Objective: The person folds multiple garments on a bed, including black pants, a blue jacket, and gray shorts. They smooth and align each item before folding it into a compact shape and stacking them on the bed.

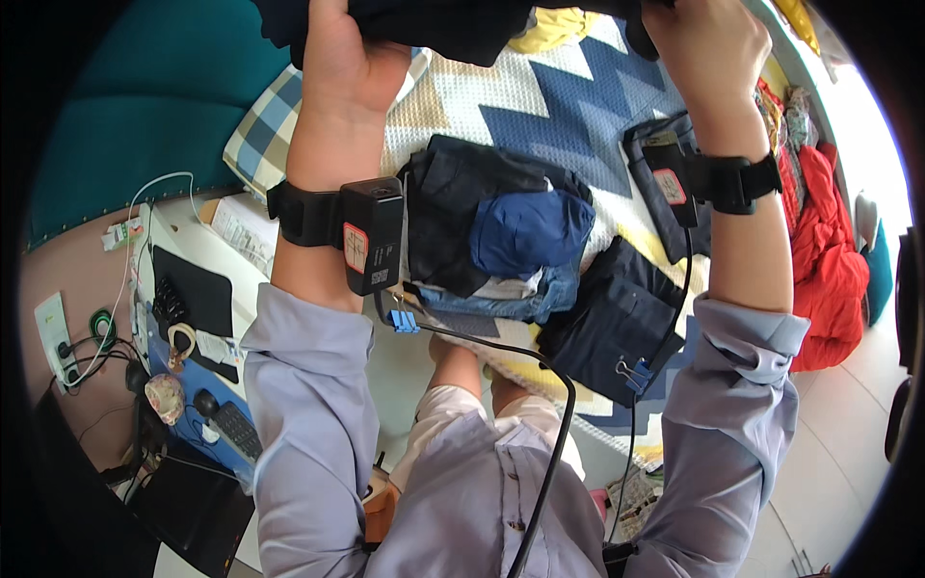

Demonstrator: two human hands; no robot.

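Note:
A dark garment [448, 29] stretches across the top of the view and runs past its edge. My left hand [354, 65] grips it at the left, with the fingertips hidden in the cloth. My right hand [712, 50] is closed on its other end, partly cut off by the frame. Below them on the bed lies a stack of folded dark clothes [448, 217], with a bundled blue garment [535, 231] on top and folded denim [498, 302] underneath. Folded dark trousers [614, 325] lie to the right of the stack, and another folded dark garment [654, 209] is partly behind my right wrist.
Black cabled devices are strapped to both wrists. A zigzag-patterned bedspread [578, 101] covers the bed; a checked pillow [267, 137] and yellow cloth [553, 30] rest on it. Red clothing [827, 274] hangs at the right. A desk with a keyboard [235, 426] stands at the left.

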